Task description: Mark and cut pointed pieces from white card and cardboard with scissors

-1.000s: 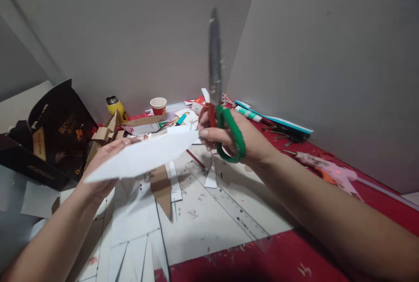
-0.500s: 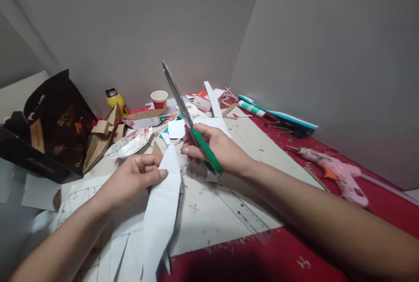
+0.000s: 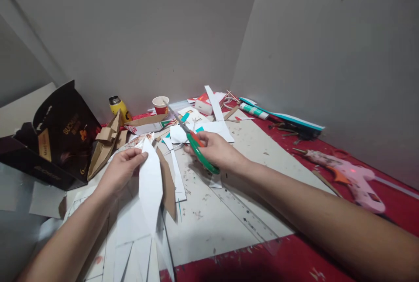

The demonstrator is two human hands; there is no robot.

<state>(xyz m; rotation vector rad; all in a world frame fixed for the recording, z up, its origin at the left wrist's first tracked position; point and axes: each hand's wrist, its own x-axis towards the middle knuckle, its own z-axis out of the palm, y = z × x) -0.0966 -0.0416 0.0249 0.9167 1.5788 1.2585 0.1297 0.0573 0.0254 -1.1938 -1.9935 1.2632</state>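
Scissors [image 3: 193, 140] sit in my right hand [image 3: 214, 151], fingers curled tight around the green handles, blades shut and pointing toward the far edge of the counter [image 3: 278, 155], low over the clutter. My left hand [image 3: 119, 170] pinches a pointed white paper cutout [image 3: 150, 186] between thumb and fingers near its upper tip — the piece hangs down toward the near edge, over more white offcuts lying on the counter. Just right of it lies a brown cardboard strip [image 3: 166, 181]. A clear ruler [image 3: 245, 216] lies slantwise under my right forearm, toward the near edge. At the far edge stand a yellow bottle [image 3: 118, 107] and a red paper cup [image 3: 160, 104]; a black paper bag [image 3: 55, 138] sits at the left edge. A pink glue gun [image 3: 347, 175] lies on the red mat toward the right edge — well apart from both hands.
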